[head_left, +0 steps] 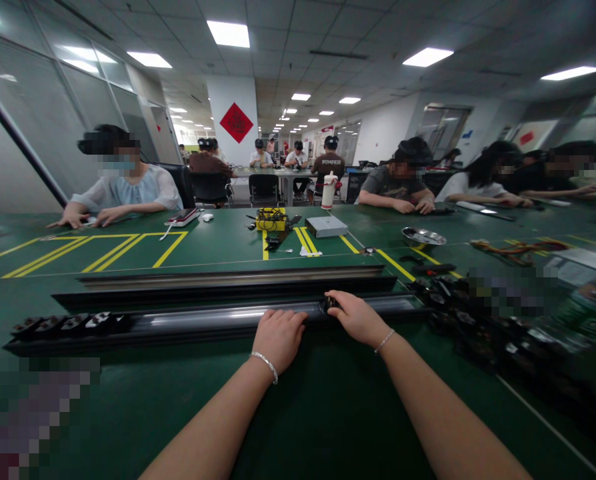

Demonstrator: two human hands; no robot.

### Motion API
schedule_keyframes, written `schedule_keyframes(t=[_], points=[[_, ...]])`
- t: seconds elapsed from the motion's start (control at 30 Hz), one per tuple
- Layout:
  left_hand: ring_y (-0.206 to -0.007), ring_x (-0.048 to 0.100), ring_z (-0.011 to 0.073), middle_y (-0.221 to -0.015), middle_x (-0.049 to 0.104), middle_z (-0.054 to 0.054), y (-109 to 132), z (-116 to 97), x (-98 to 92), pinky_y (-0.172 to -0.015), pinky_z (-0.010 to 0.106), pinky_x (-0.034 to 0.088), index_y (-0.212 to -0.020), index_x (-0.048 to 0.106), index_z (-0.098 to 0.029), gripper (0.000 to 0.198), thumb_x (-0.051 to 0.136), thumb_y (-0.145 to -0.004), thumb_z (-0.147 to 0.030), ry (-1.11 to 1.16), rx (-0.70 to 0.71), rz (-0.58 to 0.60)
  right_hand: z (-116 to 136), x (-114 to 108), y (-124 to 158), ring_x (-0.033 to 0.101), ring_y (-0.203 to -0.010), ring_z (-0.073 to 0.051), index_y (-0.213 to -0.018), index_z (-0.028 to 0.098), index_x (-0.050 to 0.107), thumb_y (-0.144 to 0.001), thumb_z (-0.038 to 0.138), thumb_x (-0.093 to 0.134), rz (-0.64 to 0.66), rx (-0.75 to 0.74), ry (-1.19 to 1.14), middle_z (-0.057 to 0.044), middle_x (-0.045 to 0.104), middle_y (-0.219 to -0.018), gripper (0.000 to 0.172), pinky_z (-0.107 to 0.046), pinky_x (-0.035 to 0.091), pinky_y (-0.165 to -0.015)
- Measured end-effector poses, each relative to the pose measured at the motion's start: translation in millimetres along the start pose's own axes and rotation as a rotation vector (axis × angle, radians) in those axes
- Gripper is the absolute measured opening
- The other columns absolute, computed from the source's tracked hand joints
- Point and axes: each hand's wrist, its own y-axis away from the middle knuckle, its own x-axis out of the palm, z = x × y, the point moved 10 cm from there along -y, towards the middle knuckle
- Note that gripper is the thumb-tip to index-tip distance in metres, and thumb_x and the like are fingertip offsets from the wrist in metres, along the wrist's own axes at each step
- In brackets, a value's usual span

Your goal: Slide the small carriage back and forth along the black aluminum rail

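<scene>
I can read one word, "PUMPKIN", in pale capitals across a brown shirt (330,167), far beyond the right grip (357,319). Past the left grip (279,339), well off on a pillar, I see a red diamond sign (237,123) with a dark character too small for me to make out. The label on the bottle (589,303), out to the right of the right grip, is too blurred to read.

My right grip pinches a small black part (323,305) between thumb and fingers, at the long black rail (193,321). My left grip lies just left of it, fingers together and draped over the rail; I can't tell whether it clasps it. Well left of both, a row of black pieces (73,324) sits at the rail's end. Right of the right grip, more black parts (483,327) lie heaped on the green surface (323,413).
</scene>
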Motion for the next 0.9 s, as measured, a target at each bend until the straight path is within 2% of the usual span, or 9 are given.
schedule_keyframes(t=[0.43,0.9], points=[[-0.084,0.054,0.0165,-0.089,0.063,-0.001,0.4,0.8,3.4,-0.076,0.033,0.033,-0.106,0.050,-0.029,0.025,0.039,-0.084,-0.027,-0.013,0.017,-0.006,0.9,0.1,-1.1,0.046,-0.112,-0.019,-0.116,0.010,0.049,-0.079,0.023,0.049,0.006,-0.001,-0.001,-0.011,0.053,-0.118,0.039,-0.033,0.032,-0.099],[-0.086,0.054,0.0166,-0.090,0.062,0.000,0.3,1.3,4.2,-0.077,0.033,0.033,-0.108,0.050,-0.029,0.026,0.037,-0.085,-0.027,-0.016,0.007,0.002,0.9,-1.0,2.3,0.046,-0.111,-0.018,-0.115,0.018,0.051,-0.079,0.027,0.048,-0.030,-0.025,-0.034,-0.006,0.054,-0.118,0.038,-0.034,0.033,-0.097]])
